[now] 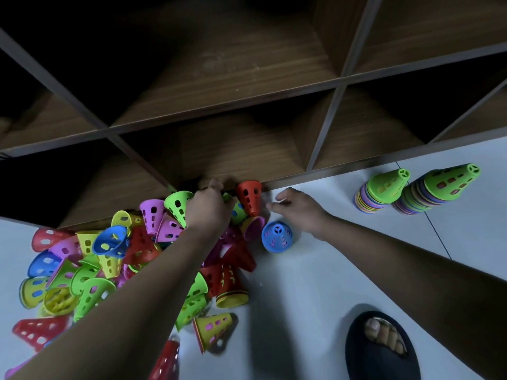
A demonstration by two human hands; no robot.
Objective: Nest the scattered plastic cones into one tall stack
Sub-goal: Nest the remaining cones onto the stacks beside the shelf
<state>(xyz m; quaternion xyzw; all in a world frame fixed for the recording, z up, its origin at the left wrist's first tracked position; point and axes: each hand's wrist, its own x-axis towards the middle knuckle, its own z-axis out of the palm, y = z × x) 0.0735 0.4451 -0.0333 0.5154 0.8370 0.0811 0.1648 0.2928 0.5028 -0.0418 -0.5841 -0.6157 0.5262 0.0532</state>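
Picking underway: left hand [208,207] digs into scattered perforated plastic cones [109,242] against the dark wooden shelf unit [241,149] (grip hidden); right hand [299,212] released near that shelf. Next, grasp 1 and nest it.

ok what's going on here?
A person is working through a heap of loose perforated plastic cones on a white floor in front of a wooden cubby shelf. The left hand reaches into the far end of the heap; whether its fingers grip anything is hidden. The right hand is open beside a red cone, just beyond an upright blue cone. Two nested stacks, a shorter one and a bigger one, both topped green, stand off to the right.
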